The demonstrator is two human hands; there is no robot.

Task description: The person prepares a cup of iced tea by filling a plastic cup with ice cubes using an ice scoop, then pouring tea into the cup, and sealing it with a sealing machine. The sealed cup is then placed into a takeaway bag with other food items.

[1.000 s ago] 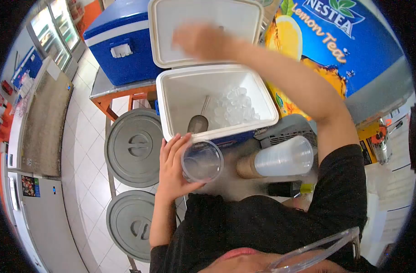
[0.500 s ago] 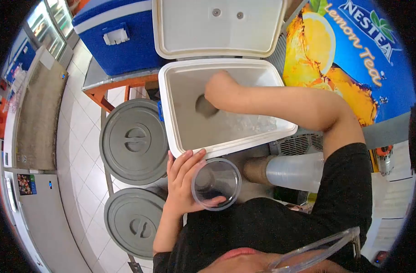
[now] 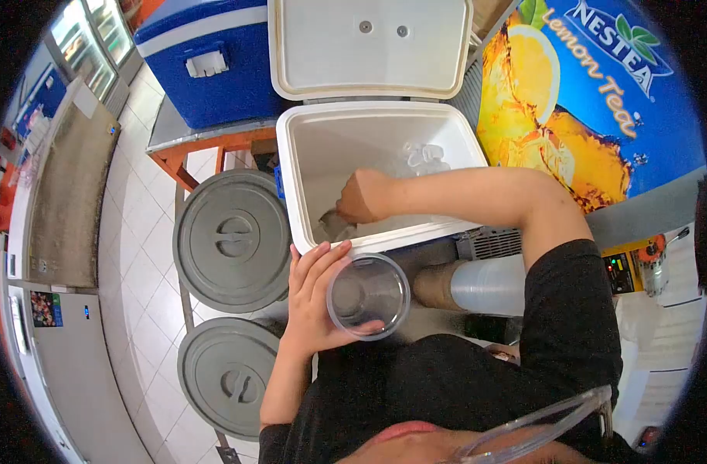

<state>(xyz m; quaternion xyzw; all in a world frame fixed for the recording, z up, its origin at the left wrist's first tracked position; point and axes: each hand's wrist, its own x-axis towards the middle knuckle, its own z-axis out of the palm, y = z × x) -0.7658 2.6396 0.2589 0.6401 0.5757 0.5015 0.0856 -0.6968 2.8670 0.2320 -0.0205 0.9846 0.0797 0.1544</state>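
My left hand point(image 3: 311, 298) is wrapped around a clear plastic cup point(image 3: 400, 298), its mouth facing up toward me. The fingers rest right at the near left rim of a white-lined cooler point(image 3: 291, 185), which has its lid raised. Inside the cooler, my right hand point(image 3: 362, 197) is closed on a small greyish scoop point(image 3: 336, 226), low in the near left corner. The fist hides part of the scoop. Ice cubes point(image 3: 424, 157) lie at the cooler's right side, beyond my forearm.
A sleeve of stacked plastic cups point(image 3: 488, 286) lies right of the held cup. Two grey lidded bins point(image 3: 231, 236) stand on the left. A blue cooler point(image 3: 214, 69) sits on an orange-framed table behind them. A lemon tea freezer panel point(image 3: 577, 100) borders the right.
My right hand has moved with the scoop toward the cooler's near left corner. More ice shows beyond my forearm. My left hand keeps its hold on the cup.
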